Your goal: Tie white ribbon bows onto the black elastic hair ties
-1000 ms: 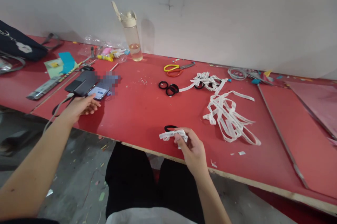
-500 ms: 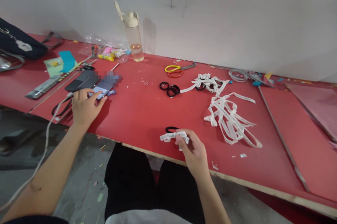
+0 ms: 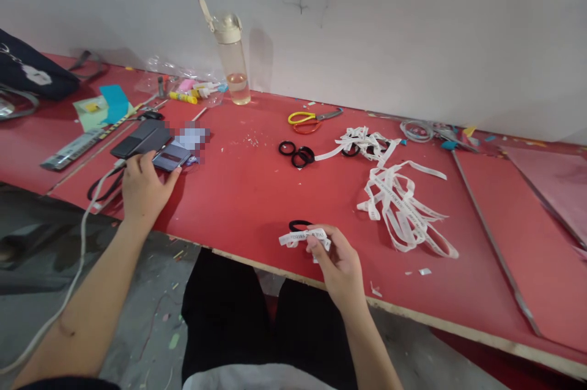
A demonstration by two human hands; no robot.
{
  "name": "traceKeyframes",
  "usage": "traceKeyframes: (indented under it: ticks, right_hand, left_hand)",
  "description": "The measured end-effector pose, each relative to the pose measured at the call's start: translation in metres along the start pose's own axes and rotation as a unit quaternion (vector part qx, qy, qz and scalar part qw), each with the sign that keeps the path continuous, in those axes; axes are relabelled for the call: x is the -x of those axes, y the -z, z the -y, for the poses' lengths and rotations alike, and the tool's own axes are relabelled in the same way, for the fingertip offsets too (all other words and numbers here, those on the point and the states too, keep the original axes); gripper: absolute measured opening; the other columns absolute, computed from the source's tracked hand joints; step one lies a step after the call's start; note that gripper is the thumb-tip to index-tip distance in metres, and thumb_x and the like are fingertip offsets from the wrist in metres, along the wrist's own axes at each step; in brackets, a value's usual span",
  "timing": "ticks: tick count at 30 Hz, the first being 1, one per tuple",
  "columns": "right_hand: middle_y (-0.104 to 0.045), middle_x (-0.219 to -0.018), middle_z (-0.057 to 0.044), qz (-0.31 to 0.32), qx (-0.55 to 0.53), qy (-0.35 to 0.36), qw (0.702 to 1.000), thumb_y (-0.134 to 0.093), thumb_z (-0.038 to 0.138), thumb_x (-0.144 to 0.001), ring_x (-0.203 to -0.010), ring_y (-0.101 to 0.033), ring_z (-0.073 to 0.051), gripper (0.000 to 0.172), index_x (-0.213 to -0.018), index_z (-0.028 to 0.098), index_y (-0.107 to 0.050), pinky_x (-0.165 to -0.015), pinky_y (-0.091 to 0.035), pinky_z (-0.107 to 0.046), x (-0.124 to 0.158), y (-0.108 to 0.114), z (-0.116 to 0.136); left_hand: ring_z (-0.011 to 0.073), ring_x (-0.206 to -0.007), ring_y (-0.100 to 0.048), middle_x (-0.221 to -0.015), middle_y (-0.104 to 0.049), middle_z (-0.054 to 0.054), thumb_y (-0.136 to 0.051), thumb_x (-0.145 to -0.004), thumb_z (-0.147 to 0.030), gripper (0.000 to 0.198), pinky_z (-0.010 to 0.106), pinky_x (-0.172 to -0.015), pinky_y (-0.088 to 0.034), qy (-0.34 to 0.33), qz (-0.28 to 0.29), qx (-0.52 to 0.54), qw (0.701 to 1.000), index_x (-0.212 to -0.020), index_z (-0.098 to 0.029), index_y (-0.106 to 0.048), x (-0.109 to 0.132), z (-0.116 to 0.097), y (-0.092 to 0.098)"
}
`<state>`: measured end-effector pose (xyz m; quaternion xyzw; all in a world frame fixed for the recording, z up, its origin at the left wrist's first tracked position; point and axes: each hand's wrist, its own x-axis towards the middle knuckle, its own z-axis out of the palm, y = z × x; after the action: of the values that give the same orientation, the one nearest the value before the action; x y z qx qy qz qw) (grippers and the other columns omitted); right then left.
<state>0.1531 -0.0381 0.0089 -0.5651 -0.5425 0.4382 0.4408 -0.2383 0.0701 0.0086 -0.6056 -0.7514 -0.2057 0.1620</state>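
Observation:
My left hand (image 3: pixel 145 191) rests at the phone (image 3: pixel 171 156) on the left of the table, its fingers apart at the screen's near edge. A white cable (image 3: pixel 82 234) runs past that wrist. Near the front edge, my right hand (image 3: pixel 340 258) pinches a printed white ribbon (image 3: pixel 293 237) between thumb and fingers. A black ring (image 3: pixel 300 225) sits right behind this ribbon, partly hidden by it. Farther back lie more black rings (image 3: pixel 302 156), a heap of ribbon bows (image 3: pixel 362 142) and a loose tangle of printed ribbon (image 3: pixel 398 206).
Yellow-and-red-handled scissors (image 3: pixel 312 121) lie toward the wall. A clear water bottle (image 3: pixel 236 66) stands at the back. On the left are a dark case (image 3: pixel 141 138), a ruler-like strip (image 3: pixel 71 150) and a bag (image 3: pixel 36 69). A cable coil (image 3: pixel 417 130) lies back right.
The phone's screen has gone from a light display to a darker one, and my left fingers have shifted slightly. My right hand keeps its pinch on the ribbon in the same place.

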Motion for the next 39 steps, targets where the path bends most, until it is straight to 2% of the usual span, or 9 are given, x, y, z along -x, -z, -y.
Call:
traceKeyframes:
  ticks: [3, 8, 15, 22, 28, 31, 34, 39]
  right_hand:
    - [-0.065, -0.076, -0.002, -0.002, 0.001, 0.002, 1.0, -0.059, 0.046, -0.095, -0.067, -0.061, -0.013, 0.028, -0.101, 0.019, -0.066, -0.062, -0.048, -0.023, 0.0, 0.0, -0.001]
    - [-0.066, -0.075, -0.002, -0.002, 0.001, -0.004, 1.0, -0.059, 0.046, -0.094, -0.067, -0.062, -0.014, 0.029, -0.101, 0.019, -0.066, -0.062, -0.048, -0.023, 0.0, 0.0, -0.003]
    - [-0.066, -0.076, -0.002, -0.003, 0.003, -0.006, 1.0, -0.059, 0.046, -0.094, -0.068, -0.062, -0.013, 0.029, -0.101, 0.019, -0.066, -0.064, -0.049, -0.022, -0.001, -0.001, -0.002]
    - [-0.066, -0.079, -0.002, -0.031, -0.023, -0.002, 0.999, -0.061, 0.046, -0.093, -0.07, -0.062, -0.013, 0.029, -0.102, 0.019, -0.066, -0.066, -0.052, -0.023, -0.002, -0.001, -0.005]
    - [-0.066, -0.079, -0.003, -0.022, 0.003, -0.004, 1.0, -0.061, 0.046, -0.093, -0.07, -0.062, -0.014, 0.029, -0.102, 0.019, -0.066, -0.063, -0.051, -0.022, -0.001, 0.0, -0.008]
    - [-0.066, -0.081, -0.003, -0.016, 0.005, -0.011, 1.0, -0.061, 0.046, -0.093, -0.07, -0.062, -0.013, 0.03, -0.105, 0.02, -0.066, -0.063, -0.052, -0.022, 0.0, 0.001, -0.008]
    - [-0.067, -0.085, -0.003, -0.012, 0.007, -0.018, 1.0, -0.06, 0.047, -0.093, -0.071, -0.063, -0.013, 0.03, -0.106, 0.02, -0.067, -0.065, -0.053, -0.023, 0.001, 0.001, -0.007]
    - [-0.068, -0.082, -0.003, -0.012, 0.032, -0.019, 0.999, -0.059, 0.048, -0.094, -0.072, -0.063, -0.013, 0.03, -0.104, 0.021, -0.067, -0.064, -0.05, -0.022, 0.001, 0.001, -0.006]
  left_hand:
    - [0.0435, -0.119, -0.053, -0.13, -0.053, 0.031, -0.061, -0.087, -0.046, 0.071, 0.053, -0.101, -0.043, -0.003, 0.011, -0.01, 1.0, -0.141, -0.002, -0.045, 0.0, -0.001, -0.002]
    - [0.046, -0.111, -0.053, -0.116, -0.059, 0.033, -0.056, -0.088, -0.054, 0.079, 0.058, -0.099, -0.04, 0.006, 0.024, -0.026, 0.999, -0.14, 0.004, -0.044, -0.003, -0.006, -0.007]
    - [0.0478, -0.115, -0.051, -0.12, -0.055, 0.036, -0.066, -0.082, -0.05, 0.079, 0.059, -0.099, -0.04, 0.076, 0.05, -0.029, 0.995, -0.134, 0.007, -0.047, -0.009, -0.015, -0.005]
    - [0.0463, -0.115, -0.049, -0.117, -0.053, 0.029, -0.069, -0.076, -0.054, 0.075, 0.06, -0.101, -0.038, 0.076, -0.005, -0.012, 0.997, -0.127, -0.002, -0.05, 0.018, -0.004, -0.005]
    - [0.0464, -0.117, -0.048, -0.116, -0.052, 0.025, -0.063, -0.079, -0.057, 0.068, 0.062, -0.1, -0.039, 0.082, -0.003, 0.009, 0.997, -0.126, -0.009, -0.051, 0.044, 0.002, 0.01]
    - [0.0458, -0.123, -0.046, -0.124, -0.051, 0.025, -0.06, -0.082, -0.057, 0.068, 0.062, -0.104, -0.038, 0.058, -0.007, 0.024, 0.998, -0.131, -0.011, -0.05, 0.046, 0.002, 0.013]
    - [0.0409, -0.133, -0.042, -0.135, -0.049, 0.024, -0.057, -0.086, -0.055, 0.065, 0.056, -0.113, -0.033, -0.011, -0.031, 0.047, 0.998, -0.135, -0.012, -0.048, 0.038, 0.001, 0.011]
    - [0.0341, -0.133, -0.046, -0.133, -0.056, 0.022, -0.055, -0.091, -0.047, 0.057, 0.048, -0.117, -0.032, -0.064, -0.046, 0.08, 0.994, -0.134, -0.01, -0.05, 0.014, -0.002, 0.007]
